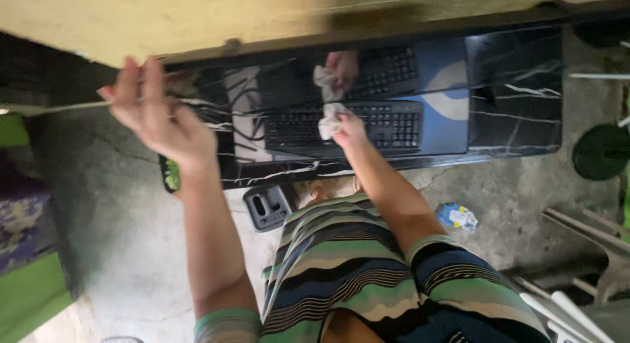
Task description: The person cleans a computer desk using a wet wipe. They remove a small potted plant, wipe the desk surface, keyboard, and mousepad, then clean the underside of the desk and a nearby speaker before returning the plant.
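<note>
The left hand is raised with fingers spread, empty, above the left end of the glossy black marble-patterned desk. The right hand pinches a crumpled white cloth against the black keyboard. The cloth appears soft, light and compressible; grip it bunched at its centre.

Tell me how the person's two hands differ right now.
The right hand is closed around a crumpled white cloth and pressed near the black keyboard; the left hand holds no cloth. The left hand is raised with fingers spread at the dark glossy table's left end, while the right hand is low over the table's middle. Both are bare, with arms stretched forward.
</note>
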